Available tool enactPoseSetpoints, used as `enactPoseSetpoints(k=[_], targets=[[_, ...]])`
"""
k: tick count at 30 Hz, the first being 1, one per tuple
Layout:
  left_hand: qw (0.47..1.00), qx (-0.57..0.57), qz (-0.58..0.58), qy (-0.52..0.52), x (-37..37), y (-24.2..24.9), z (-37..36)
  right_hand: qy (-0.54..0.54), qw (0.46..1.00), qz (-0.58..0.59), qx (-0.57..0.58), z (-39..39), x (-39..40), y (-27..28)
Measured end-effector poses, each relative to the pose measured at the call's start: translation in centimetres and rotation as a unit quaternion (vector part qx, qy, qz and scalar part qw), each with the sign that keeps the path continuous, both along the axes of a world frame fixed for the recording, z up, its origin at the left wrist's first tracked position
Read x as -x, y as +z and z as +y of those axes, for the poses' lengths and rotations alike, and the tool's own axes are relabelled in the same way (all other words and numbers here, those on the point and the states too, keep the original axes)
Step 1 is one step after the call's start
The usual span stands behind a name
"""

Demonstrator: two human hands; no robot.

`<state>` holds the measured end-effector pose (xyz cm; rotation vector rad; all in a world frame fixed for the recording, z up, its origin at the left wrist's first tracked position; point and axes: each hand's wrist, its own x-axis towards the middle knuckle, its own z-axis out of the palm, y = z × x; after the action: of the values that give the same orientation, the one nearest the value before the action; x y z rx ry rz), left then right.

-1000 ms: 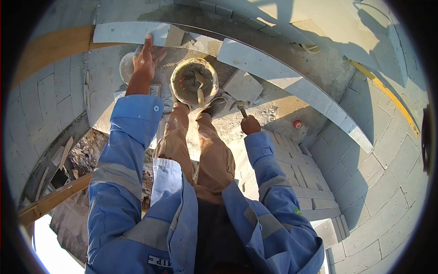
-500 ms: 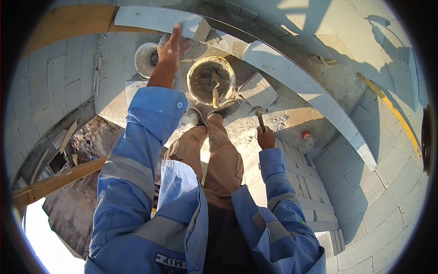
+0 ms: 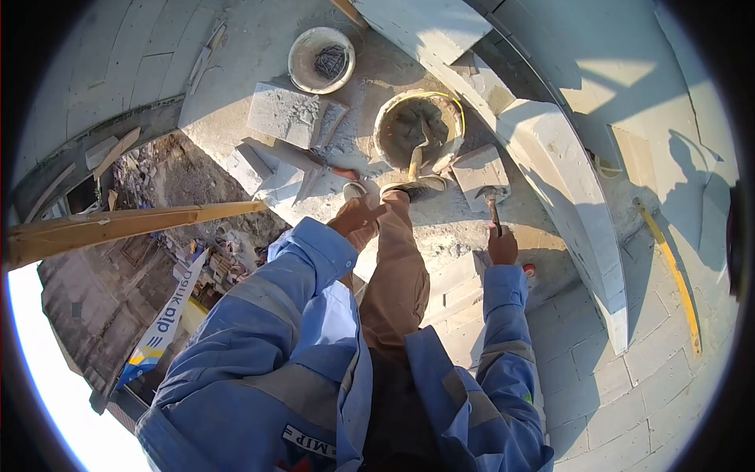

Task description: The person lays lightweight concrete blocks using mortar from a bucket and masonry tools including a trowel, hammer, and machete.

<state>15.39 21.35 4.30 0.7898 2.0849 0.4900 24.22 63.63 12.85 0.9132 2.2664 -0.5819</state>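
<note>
Harsh sunlight casts long hard shadows, glare whitens the lower left, and fisheye distortion bends the edges.

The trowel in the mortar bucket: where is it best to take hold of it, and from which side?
Judging by its pose, grip the trowel by its handle, coming from the near side by the feet: the blade end sits in the mortar, while the handle leans out over the bucket rim.

Pale block walls [image 3: 668, 370] curve round on the right, with low sun casting long shadows across them. A dusty concrete ledge [image 3: 236, 86] lies far ahead, and to the left a wooden beam [image 3: 118, 224] crosses above rubble [image 3: 157, 177] far below.
</note>
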Motion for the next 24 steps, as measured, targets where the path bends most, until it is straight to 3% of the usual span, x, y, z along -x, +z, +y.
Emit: enactPoseSetpoints(k=[1, 2, 3, 4, 6, 7, 8, 9, 10, 11, 13, 15, 18, 22, 23, 24], targets=[[0.967, 0.075, -0.145, 0.198, 0.2, 6.9, 0.3, -0.019, 0.999, 0.025, 0.014, -0.3, -1.3, -1.0], [0.969, 0.055, -0.164, 0.178, -2.8, 5.4, -2.7, -0.017, 0.998, -0.049, 0.045, -0.2, -2.9, -2.4], [0.969, 0.035, -0.183, 0.16, -5.9, 3.8, -5.8, 0.047, 0.996, -0.08, -0.01, -1.1, -5.3, -3.3], [0.976, 0.036, -0.098, 0.193, -8.1, 5.2, -7.3, 0.033, 0.986, -0.148, -0.062, -3.0, -6.3, -2.5], [0.964, 0.032, 0.071, 0.254, -11.9, 8.1, -8.8, 0.067, 0.981, -0.176, -0.043, -4.4, -11.1, -3.1], [0.96, 0.032, 0.073, 0.268, -12.6, 9.7, -9.5, 0.062, 0.974, -0.218, 0.029, -5.5, -10.8, -1.1], [0.97, 0.02, 0.09, 0.223, -12.3, 12.1, -10.5, 0.095, 0.985, -0.129, 0.059, -6.3, -13.6, -1.7], [0.979, 0.01, 0.104, 0.177, -11.9, 15.0, -11.6, -0.01, 0.983, -0.081, 0.163, -7.0, -16.9, -3.0], [0.985, 0.0, 0.116, 0.129, -11.6, 18.2, -12.6, -0.134, 0.956, -0.083, 0.246, -10.2, -14.5, 2.4], [0.987, -0.006, 0.116, 0.113, -11.6, 20.3, -13.2, -0.145, 0.954, -0.078, 0.25, -13.2, -12.9, 6.6], [0.984, -0.015, 0.079, 0.157, -12.2, 23.0, -14.1, -0.079, 0.959, -0.066, 0.263, -16.4, -13.6, 10.0], [0.978, -0.025, 0.039, 0.203, -12.7, 24.3, -14.5, 0.07, 0.993, -0.013, 0.094, -20.3, -12.2, 14.3], [0.953, -0.04, -0.064, 0.295, -12.7, 26.1, -13.8, 0.026, 0.996, -0.034, 0.075, -21.0, -11.4, 16.3], [0.892, -0.115, -0.304, 0.315, -13.1, 29.7, -14.3, 0.098, 0.969, -0.111, 0.197, -19.4, -11.1, 21.0], [0.866, -0.131, -0.376, 0.304, -12.9, 30.5, -14.7, 0.083, 0.973, -0.112, 0.183, -19.3, -11.4, 21.1], [0.87, -0.134, -0.37, 0.297, -13.6, 30.3, -15.3, 0.153, 0.957, -0.151, 0.197, -19.2, -11.8, 21.1]])
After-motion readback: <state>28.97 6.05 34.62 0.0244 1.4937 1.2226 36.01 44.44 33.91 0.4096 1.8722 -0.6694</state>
